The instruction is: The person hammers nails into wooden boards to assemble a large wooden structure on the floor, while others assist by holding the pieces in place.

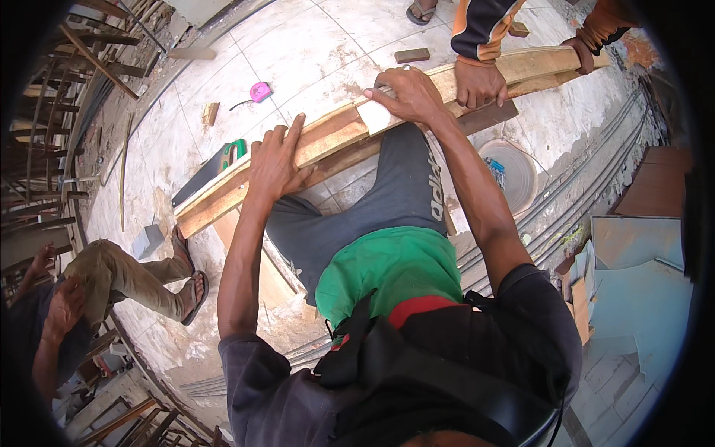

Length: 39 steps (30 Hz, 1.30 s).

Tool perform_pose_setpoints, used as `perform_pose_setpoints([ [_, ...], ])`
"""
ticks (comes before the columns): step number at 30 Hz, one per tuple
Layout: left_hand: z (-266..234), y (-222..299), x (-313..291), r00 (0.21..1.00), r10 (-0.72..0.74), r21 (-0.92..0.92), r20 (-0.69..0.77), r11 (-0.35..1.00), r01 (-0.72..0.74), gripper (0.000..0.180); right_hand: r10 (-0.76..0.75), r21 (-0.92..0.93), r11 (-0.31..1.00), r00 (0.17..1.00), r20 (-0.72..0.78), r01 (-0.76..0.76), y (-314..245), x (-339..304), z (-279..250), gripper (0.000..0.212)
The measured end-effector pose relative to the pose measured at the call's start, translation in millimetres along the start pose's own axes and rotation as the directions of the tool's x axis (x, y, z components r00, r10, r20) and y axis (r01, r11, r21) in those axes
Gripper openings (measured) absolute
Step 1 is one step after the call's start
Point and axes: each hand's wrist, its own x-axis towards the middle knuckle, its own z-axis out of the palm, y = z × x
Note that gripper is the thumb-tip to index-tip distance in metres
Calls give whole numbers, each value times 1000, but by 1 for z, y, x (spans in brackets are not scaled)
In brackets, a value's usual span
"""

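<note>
Left hand point(274, 165) first: its fingers were fanned over the top, thumb toward the near edge, and they had hold of the wooden beam point(328, 134)! Over to the right hand point(410, 95), its fingers hooked across the same timber beside a white patch point(375, 117), the two grips set well apart, presumably to stop it twisting. Just below the right fingers came a bent knee point(402, 149), perhaps a prop, though contact couldn't be told. Farther right, a co-worker's two hands point(479, 83) clasped the far end, likely sharing the load. Beyond the left fingers, a green-handled saw point(205, 177) lay next to the beam, seemingly parked within reach, and past it a wood offcut point(211, 113). Ahead of them sat a pink tape measure point(261, 92), handy too, on the tiled floor point(298, 33); right of the right forearm stood a round tub point(523, 182), blue items inside.
</note>
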Motion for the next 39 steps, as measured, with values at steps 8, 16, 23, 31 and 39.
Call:
perform_pose_setpoints([
  [8, 10, -11, -8, 996, 5, -33, -87, 999, -8, 108, 41, 16, 999, 998, 45, -42, -10, 3, 0, 49],
  [16, 18, -19, -8, 965, 104, -94, -239, 987, -129, 101, 75, -5, 997, 995, 70, -75, -11, 5, -1, 48],
  [23, 10, -11, -3, 985, 76, -151, -154, 983, -100, 94, 61, 30, 998, 997, 49, -63, -5, 6, 2, 46],
  [31, 4, -7, 9, 993, 94, -65, -74, 993, -99, 89, 30, -148, 989, 997, 66, -20, -11, 5, 2, 37],
  [39, -7, -14, 15, 984, 51, -89, 169, 995, -37, 95, -35, -182, 982, 994, 105, 54, -17, 16, 7, 24],
])
